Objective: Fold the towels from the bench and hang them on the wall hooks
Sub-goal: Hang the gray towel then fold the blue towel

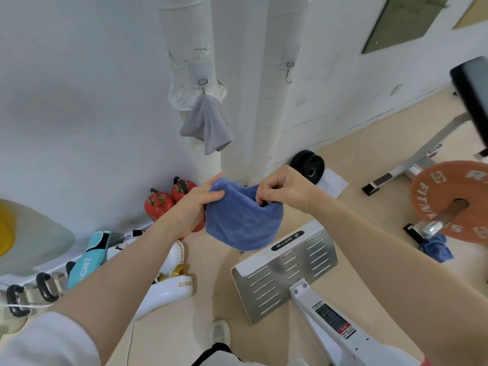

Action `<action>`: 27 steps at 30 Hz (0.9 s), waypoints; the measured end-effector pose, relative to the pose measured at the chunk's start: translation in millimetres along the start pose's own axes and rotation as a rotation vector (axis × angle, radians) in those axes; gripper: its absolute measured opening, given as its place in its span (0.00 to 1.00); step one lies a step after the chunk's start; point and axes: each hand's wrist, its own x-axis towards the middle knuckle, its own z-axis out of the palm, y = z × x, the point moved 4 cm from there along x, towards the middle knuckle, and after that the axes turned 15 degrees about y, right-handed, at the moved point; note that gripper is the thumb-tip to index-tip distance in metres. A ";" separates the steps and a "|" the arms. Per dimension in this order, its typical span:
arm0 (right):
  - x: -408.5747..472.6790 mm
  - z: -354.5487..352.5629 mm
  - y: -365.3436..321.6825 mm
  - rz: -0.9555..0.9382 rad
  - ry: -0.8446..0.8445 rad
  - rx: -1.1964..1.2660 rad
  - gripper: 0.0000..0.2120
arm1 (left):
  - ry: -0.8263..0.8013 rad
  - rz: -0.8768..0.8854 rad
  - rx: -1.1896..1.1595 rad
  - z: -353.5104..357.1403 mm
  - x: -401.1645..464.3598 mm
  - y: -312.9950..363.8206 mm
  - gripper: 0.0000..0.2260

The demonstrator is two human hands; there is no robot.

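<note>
while both hands are gripping the folded blue towel point(244, 220), left hand point(196, 204) and right hand point(284, 190) fingers clamped on its top edge, the fold is risking slipping loose before reaching the free hook point(289, 72).

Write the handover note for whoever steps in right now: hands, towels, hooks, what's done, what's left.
Left hand: grips the left side of the blue towel.
Right hand: pinches the towel's top edge on the right.
Blue towel: folded, held up in the air in front of the wrapped pipes, below the hooks.
Done: grey towel hangs from the left hook.
Right hook: bare.
Left: hang the blue towel, probably on the right hook. Another blue cloth lies on the floor under the orange weight plate; whether it is part of the job is unclear.
</note>
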 end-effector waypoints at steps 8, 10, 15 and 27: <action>31.7 -5.9 0.2 0.056 0.042 0.057 0.10 | -0.194 -0.024 -0.108 -17.8 34.1 15.5 0.07; 38.4 -10.9 6.8 0.062 0.100 0.008 0.15 | -0.126 0.001 -0.126 -18.9 44.3 18.2 0.11; 40.4 -25.6 32.3 0.015 0.300 -0.292 0.15 | 0.044 0.061 -0.213 -11.5 64.1 30.6 0.13; 65.3 -91.7 58.5 0.104 0.293 -0.195 0.12 | 0.168 0.181 -0.137 22.4 102.7 42.9 0.07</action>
